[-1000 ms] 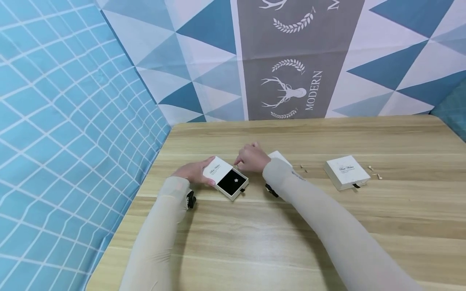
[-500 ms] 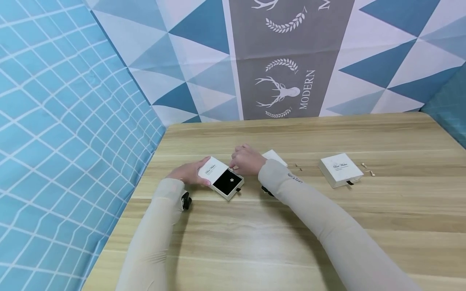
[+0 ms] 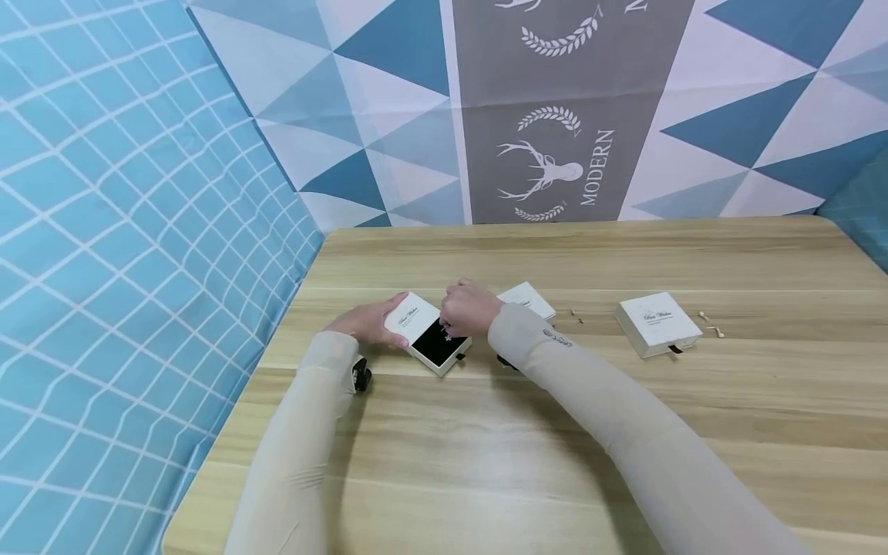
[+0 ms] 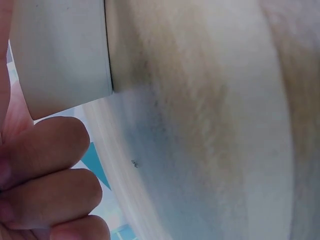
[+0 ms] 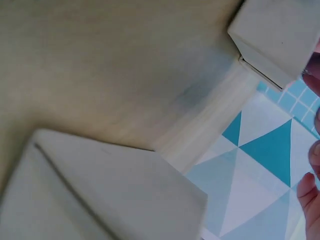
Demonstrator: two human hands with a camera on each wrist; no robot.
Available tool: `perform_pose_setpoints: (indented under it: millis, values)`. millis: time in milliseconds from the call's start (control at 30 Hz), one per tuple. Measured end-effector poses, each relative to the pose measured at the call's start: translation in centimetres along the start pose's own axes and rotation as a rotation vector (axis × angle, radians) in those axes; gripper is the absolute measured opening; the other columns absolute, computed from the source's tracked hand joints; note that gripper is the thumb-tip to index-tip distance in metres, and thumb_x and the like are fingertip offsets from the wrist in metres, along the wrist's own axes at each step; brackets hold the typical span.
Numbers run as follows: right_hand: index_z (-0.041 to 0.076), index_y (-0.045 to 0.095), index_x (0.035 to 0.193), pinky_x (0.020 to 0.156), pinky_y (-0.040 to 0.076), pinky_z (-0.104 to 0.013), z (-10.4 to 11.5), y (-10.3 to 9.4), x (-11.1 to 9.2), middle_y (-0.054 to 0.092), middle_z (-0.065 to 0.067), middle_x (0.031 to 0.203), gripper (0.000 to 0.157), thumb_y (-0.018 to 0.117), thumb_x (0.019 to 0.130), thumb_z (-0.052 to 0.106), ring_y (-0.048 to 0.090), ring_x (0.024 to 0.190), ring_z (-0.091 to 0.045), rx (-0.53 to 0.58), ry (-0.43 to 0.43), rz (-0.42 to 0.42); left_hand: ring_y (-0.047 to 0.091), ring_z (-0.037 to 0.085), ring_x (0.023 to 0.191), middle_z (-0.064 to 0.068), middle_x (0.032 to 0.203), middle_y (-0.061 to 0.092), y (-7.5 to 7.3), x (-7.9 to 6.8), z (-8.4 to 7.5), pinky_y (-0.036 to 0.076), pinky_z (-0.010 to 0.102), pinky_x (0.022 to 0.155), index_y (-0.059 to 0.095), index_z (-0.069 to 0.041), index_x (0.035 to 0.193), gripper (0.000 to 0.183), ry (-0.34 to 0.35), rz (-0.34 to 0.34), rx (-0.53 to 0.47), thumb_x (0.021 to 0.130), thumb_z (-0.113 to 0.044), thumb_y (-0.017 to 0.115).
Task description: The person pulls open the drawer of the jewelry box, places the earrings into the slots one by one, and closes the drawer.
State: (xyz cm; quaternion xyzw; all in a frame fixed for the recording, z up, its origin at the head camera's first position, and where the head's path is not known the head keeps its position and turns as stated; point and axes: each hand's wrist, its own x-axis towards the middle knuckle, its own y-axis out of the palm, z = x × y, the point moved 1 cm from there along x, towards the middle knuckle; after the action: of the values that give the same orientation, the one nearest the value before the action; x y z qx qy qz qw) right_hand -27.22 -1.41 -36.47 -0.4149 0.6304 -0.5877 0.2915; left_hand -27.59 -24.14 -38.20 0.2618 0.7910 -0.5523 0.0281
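A white jewelry box [image 3: 412,314] lies angled on the table, its drawer pulled part way out over a black pad [image 3: 434,344]. My left hand [image 3: 368,322] grips the sleeve from the left; the left wrist view shows curled fingers [image 4: 45,150] below the box wall [image 4: 65,55]. On the pad sits a small shiny flower-shaped earring [image 3: 448,336]. Above the drawer's far right side is my right hand [image 3: 469,307], fingers bent down with the tips together right at a tiny shiny piece. In the right wrist view its fingers [image 5: 309,187] show only at the right edge.
Just right of my right hand stands a second white box [image 3: 533,297], partly behind the wrist. Farther right is another white box [image 3: 657,324] with a black pull tab. Small gold-coloured pieces [image 3: 718,332] lie beside these boxes. A patterned cloth [image 3: 388,116] hangs behind the table.
My right hand has moved from beside the drawer's far edge to over the black pad, its fingertips now at the shiny flower. My left hand keeps its hold on the box.
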Motion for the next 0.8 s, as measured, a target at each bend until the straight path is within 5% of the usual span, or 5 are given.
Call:
perform_pose_setpoints:
  millis: [100,233,333,533,800]
  values:
    - [0.017,0.075,0.073,0.067,0.041,-0.03,-0.1,0.0,0.4,0.07,0.008,0.075,0.011,0.068,0.081,0.017,0.055,0.072,-0.014,0.012,0.014,0.054,0.054,0.032,0.105,0.024,0.137,0.049,0.1,-0.1,0.1,0.04,0.05,0.096,0.012,-0.011,0.155,0.106,-0.005,0.0,-0.015,0.077,-0.04,0.079]
    - [0.019,0.051,0.051,0.062,0.034,-0.027,0.0,0.2,1.0,0.05,0.011,0.054,0.033,0.066,0.081,0.015,0.042,0.059,-0.01,-0.004,0.022,0.1,0.054,0.031,0.103,0.023,0.136,0.049,0.1,-0.2,0.0,0.04,0.05,0.095,0.013,-0.012,0.155,0.105,-0.008,0.002,-0.023,0.077,-0.04,0.079]
    - [0.02,0.035,0.05,0.059,0.03,-0.027,0.2,0.5,1.1,0.039,0.01,0.05,0.043,0.066,0.08,0.015,0.032,0.054,-0.01,-0.043,0.023,0.109,0.054,0.031,0.102,0.023,0.137,0.049,0.2,-0.1,-0.1,0.04,0.049,0.094,0.013,-0.012,0.155,0.105,-0.008,0.004,-0.024,0.078,-0.039,0.078]
    - [0.019,0.048,0.053,0.059,0.034,-0.027,0.7,0.6,1.2,0.057,0.008,0.058,0.034,0.068,0.08,0.02,0.037,0.055,-0.009,-0.09,0.03,0.107,0.054,0.03,0.101,0.023,0.135,0.05,0.2,-0.1,-0.2,0.04,0.048,0.095,0.013,-0.012,0.155,0.104,-0.01,0.006,-0.024,0.078,-0.038,0.078]
    - [0.017,0.054,0.056,0.063,0.04,-0.03,1.5,-0.1,1.1,0.057,0.008,0.059,0.025,0.067,0.077,0.014,0.043,0.057,-0.01,-0.047,-0.04,0.107,0.054,0.03,0.101,0.022,0.137,0.049,0.0,-0.1,-0.3,0.041,0.048,0.094,0.012,-0.015,0.155,0.104,-0.03,0.01,-0.01,0.078,-0.04,0.078]
